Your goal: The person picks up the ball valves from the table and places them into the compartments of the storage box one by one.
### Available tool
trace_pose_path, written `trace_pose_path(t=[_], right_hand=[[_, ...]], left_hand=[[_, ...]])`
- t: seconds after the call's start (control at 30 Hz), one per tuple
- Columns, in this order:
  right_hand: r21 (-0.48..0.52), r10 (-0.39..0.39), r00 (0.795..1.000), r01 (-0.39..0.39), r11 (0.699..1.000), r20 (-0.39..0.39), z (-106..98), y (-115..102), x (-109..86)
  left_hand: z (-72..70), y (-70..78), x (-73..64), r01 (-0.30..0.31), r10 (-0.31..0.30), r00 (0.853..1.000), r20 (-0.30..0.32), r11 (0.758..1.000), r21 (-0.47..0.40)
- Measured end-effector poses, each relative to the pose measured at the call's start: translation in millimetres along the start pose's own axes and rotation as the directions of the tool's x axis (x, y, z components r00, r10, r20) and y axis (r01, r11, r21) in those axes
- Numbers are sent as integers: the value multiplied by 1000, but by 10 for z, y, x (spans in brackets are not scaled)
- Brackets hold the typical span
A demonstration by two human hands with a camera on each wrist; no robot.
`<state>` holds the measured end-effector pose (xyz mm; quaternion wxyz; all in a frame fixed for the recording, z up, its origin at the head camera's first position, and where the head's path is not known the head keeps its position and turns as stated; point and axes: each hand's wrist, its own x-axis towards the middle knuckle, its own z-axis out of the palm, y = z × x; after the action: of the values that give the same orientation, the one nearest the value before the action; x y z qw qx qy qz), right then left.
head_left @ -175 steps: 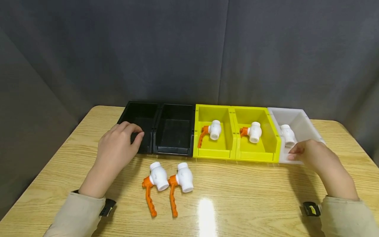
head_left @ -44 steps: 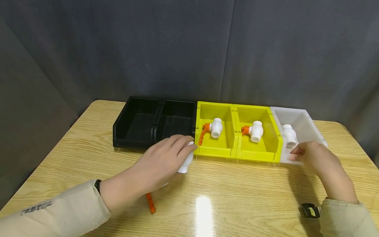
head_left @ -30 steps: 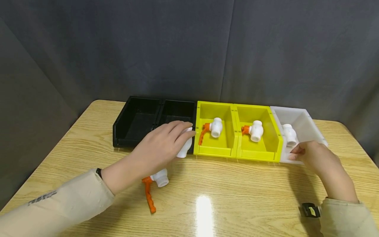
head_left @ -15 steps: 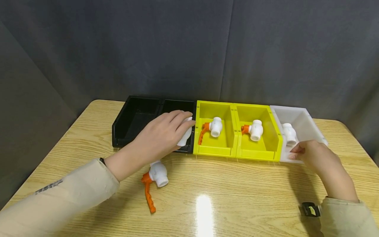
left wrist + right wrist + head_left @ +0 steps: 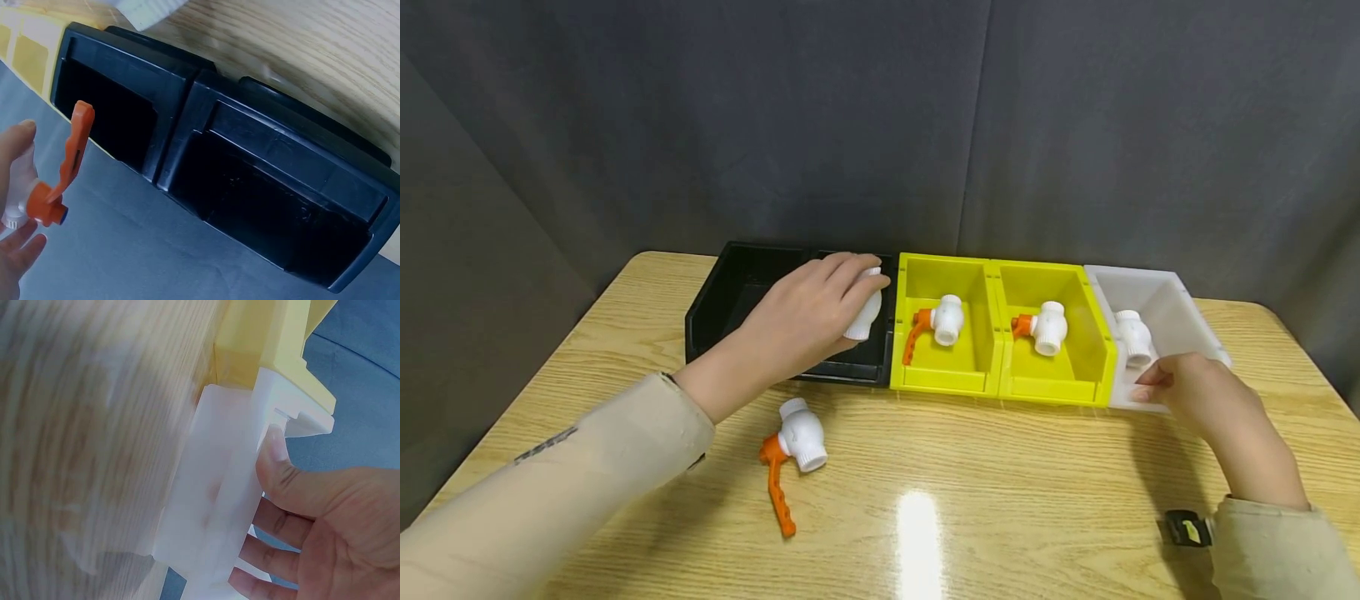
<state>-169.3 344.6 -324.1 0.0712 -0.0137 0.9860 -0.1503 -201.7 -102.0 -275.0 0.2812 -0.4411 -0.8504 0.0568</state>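
white valve (image 5: 866, 312), pinched in left grip (image 5: 808, 310) over black bin (image 5: 861, 372), right grip (image 5: 1204, 392) loosely spread at white bin (image 5: 1176, 321)

First valve (image 5: 867, 307) hanging in left grip (image 5: 801, 317), white body tilting over inner black bin (image 5: 861, 371); orange lever (image 5: 72, 150) sticking out clear of fingers, ridges showing along one edge. Second valve (image 5: 802, 437) lying on desk (image 5: 1015, 492), lever pointing away from bins. Third valve (image 5: 948, 321) and fourth valve (image 5: 1049, 329) resting in separate yellow bins (image 5: 943, 386), orange sides facing black ones. Fifth valve (image 5: 1134, 336) sitting in white bin (image 5: 1180, 317), near yellow-side wall, only white body showing.
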Motion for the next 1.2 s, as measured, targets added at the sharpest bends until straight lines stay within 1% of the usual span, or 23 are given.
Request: trace_pose_path(t=[0.23, 0.4, 0.57, 0.67, 0.83, 1.0, 1.2], right_hand=[[0, 3, 1000, -3, 1000, -4, 0, 0, -6], [2, 15, 1000, -15, 1000, -1, -5, 3, -4], [0, 13, 1000, -13, 1000, 1, -7, -5, 3], [-1, 15, 1000, -15, 1000, 5, -7, -12, 5], [-1, 23, 1000, -23, 1000, 8, -11, -17, 0], [4, 20, 1000, -20, 1000, 6, -10, -18, 0], [8, 21, 1000, -21, 1000, 4, -8, -17, 3]], left_hand=[[89, -60, 63, 29, -29, 999, 40, 1000, -7], [180, -82, 123, 50, -50, 995, 85, 999, 3], [281, -87, 167, 55, -57, 990, 132, 998, 12], [341, -95, 185, 46, -49, 985, 166, 999, 22], [406, -112, 207, 31, -44, 976, 215, 998, 62], [441, -143, 209, 41, -58, 967, 248, 996, 73], [482, -193, 206, 46, -69, 952, 297, 995, 85]])
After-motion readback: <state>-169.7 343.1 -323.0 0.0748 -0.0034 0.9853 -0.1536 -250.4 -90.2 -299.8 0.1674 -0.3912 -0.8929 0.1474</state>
